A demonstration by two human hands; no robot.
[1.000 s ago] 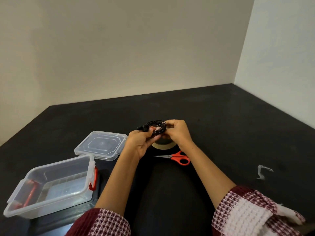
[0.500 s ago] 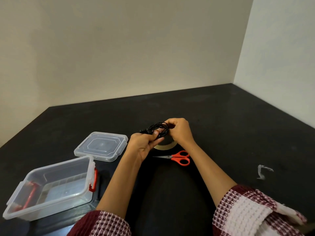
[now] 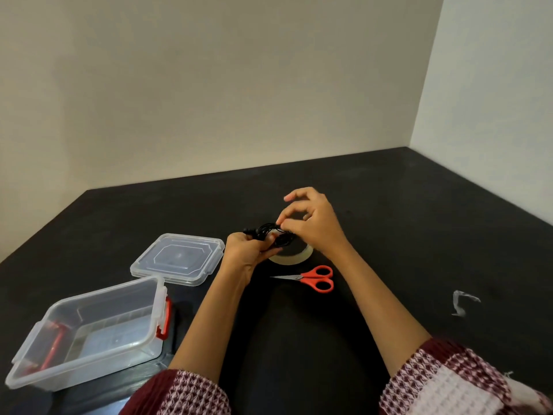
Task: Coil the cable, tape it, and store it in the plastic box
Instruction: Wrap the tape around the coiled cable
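A small black coiled cable (image 3: 270,233) is held just above the black table. My left hand (image 3: 247,253) grips its lower left side with curled fingers. My right hand (image 3: 311,221) pinches the coil's right edge between thumb and forefinger, the other fingers lifted and spread. A roll of clear tape (image 3: 291,255) lies flat on the table right under my hands, partly hidden. The clear plastic box (image 3: 89,330) with red latches stands open at the near left, nothing inside it.
The box's clear lid (image 3: 178,258) lies flat beyond the box. Red-handled scissors (image 3: 314,278) lie near the tape, blades pointing left. A crumpled scrap of clear tape (image 3: 462,302) sits at the right. Walls border the table at the back and right.
My right hand has loosened from cupping the coil to a fingertip pinch, its outer fingers now raised. The coil has tilted lower toward my left hand.
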